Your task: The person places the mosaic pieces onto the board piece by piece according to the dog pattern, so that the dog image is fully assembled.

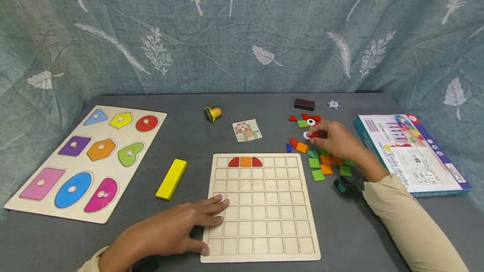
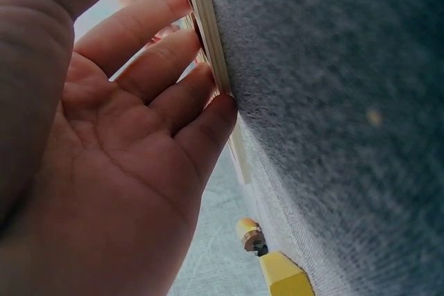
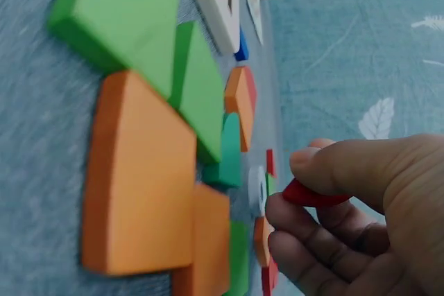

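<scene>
My left hand [image 1: 185, 226] rests with straight, spread fingers on the left edge of a wooden grid board [image 1: 261, 211]. In the left wrist view its fingertips [image 2: 223, 105] touch the board's edge [image 2: 208, 32]. In the board's top row lie an orange square [image 1: 245, 161] and a red rounded piece on either side of it. Over the scattered pieces at the right, my right hand [image 1: 334, 138] pinches a small red piece [image 3: 312, 195] between thumb and fingers. Below that hand lie green squares [image 1: 314, 163], orange squares [image 1: 326, 169] and a white ring-marked eye piece [image 1: 311, 122].
A pattern card [image 1: 247, 131] lies behind the board, near a small yellow-orange toy [image 1: 213, 113]. A yellow block [image 1: 171, 179] and a shape puzzle [image 1: 124, 179] are on the left. A box [image 1: 416, 158], dark block [image 1: 304, 104], chip [image 1: 333, 104] and black strap [image 1: 348, 185] stand right.
</scene>
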The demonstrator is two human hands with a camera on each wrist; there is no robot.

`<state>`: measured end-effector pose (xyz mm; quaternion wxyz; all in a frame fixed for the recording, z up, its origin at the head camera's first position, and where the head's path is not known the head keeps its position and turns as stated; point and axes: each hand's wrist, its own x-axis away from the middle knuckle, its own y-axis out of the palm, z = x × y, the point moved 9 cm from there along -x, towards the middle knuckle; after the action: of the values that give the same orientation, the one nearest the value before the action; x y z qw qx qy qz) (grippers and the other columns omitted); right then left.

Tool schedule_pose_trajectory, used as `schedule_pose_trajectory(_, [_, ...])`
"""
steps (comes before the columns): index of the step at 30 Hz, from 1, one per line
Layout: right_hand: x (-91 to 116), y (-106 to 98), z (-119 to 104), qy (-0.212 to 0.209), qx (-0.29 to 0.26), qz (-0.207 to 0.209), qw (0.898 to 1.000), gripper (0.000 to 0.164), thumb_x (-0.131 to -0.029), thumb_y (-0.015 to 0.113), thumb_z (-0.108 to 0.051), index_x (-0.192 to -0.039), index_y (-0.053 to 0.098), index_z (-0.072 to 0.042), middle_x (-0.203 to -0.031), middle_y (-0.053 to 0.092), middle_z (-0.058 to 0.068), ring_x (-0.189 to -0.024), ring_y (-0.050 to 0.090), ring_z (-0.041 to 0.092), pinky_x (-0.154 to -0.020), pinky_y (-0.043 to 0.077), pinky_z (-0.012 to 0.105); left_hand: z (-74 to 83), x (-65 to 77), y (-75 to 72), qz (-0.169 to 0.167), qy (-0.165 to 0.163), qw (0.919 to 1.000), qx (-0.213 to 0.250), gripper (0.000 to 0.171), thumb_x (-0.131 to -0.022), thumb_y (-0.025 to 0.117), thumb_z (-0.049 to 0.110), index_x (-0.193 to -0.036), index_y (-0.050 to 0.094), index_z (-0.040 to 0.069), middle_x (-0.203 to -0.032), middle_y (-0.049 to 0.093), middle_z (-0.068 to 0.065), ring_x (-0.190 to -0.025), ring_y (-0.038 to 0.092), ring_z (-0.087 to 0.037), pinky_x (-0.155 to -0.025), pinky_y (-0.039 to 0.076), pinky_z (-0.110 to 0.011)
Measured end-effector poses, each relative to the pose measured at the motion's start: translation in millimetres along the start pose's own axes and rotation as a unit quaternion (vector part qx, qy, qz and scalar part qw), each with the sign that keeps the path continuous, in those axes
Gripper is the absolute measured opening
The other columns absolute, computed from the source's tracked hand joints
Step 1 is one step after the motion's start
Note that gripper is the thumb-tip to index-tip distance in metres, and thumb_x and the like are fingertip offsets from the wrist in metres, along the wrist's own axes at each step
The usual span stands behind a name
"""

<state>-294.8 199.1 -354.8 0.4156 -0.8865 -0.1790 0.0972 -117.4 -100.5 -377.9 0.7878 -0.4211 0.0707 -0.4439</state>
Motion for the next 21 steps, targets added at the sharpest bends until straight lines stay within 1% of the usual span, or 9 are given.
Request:
schedule_pose_trajectory(3, [-2, -1, -5, -0.007, 0.015, 0.011, 1.000, 0.019, -0.092, 0.066, -0.003, -0.110, 0.069, 0.001, -0.095, 0.061, 0.011, -0.076, 0.054, 0.022, -0.064, 0.047, 0.031, -0.6, 0.2, 0.0, -0.002, -0.004, 1.0000, 0.003, 0.063, -0.079, 0.081, 0.029, -0.136, 0.058, 0.015, -0.153, 0.036, 0.006, -0.143, 0.027, -0.020, -0.105, 0.040, -0.042])
schedule_pose_trajectory(6, [-4, 1, -12, -0.012, 0.014, 0.014, 1.000, 0.025, -0.092, 0.066, -0.003, -0.116, 0.065, 0.002, -0.099, 0.063, 0.012, -0.082, 0.057, 0.024, -0.070, 0.049, 0.036, -1.1, 0.5, 0.0, -0.005, -0.006, 1.0000, 0.005, 0.063, -0.079, 0.080, 0.029, -0.137, 0.058, 0.016, -0.153, 0.035, 0.007, -0.143, 0.026, -0.020, -0.105, 0.039, -0.042])
schedule_pose_trajectory(9, [-6, 3, -19, -0.013, 0.008, 0.016, 1.000, 0.026, -0.092, 0.066, -0.004, -0.116, 0.064, 0.002, -0.101, 0.064, 0.013, -0.086, 0.059, 0.025, -0.075, 0.050, 0.039, -1.0, 0.7, -0.7, -0.007, -0.006, 0.9999, 0.005, 0.063, -0.080, 0.080, 0.029, -0.137, 0.058, 0.015, -0.153, 0.035, 0.006, -0.143, 0.026, -0.020, -0.105, 0.039, -0.043])
schedule_pose_trajectory(14, [-10, 8, -27, -0.020, 0.011, 0.008, 1.000, 0.023, -0.092, 0.065, -0.005, -0.114, 0.068, -0.001, -0.094, 0.066, 0.008, -0.080, 0.058, 0.022, -0.069, 0.050, 0.036, -0.4, 0.6, -2.4, -0.005, -0.002, 1.0000, 0.003, 0.062, -0.079, 0.080, 0.030, -0.136, 0.059, 0.015, -0.153, 0.035, 0.006, -0.143, 0.026, -0.020, -0.105, 0.039, -0.043])
schedule_pose_trajectory(17, [-13, 12, -32, -0.026, 0.010, 0.001, 1.000, 0.024, -0.093, 0.064, -0.005, -0.116, 0.069, -0.001, -0.097, 0.067, 0.007, -0.079, 0.058, 0.021, -0.067, 0.050, 0.034, 0.1, 0.6, -3.0, -0.006, -0.001, 1.0000, 0.004, 0.062, -0.080, 0.080, 0.029, -0.136, 0.059, 0.015, -0.153, 0.035, 0.006, -0.143, 0.026, -0.020, -0.105, 0.039, -0.043])
schedule_pose_trajectory(21, [-16, 17, -39, -0.034, 0.004, -0.006, 0.999, 0.025, -0.093, 0.062, -0.004, -0.117, 0.069, -0.002, -0.102, 0.068, 0.007, -0.079, 0.058, 0.020, -0.067, 0.050, 0.034, -0.2, 1.1, -3.8, -0.009, -0.006, 0.9999, 0.006, 0.062, -0.080, 0.080, 0.028, -0.136, 0.059, 0.015, -0.153, 0.035, 0.006, -0.143, 0.026, -0.020, -0.106, 0.037, -0.045])
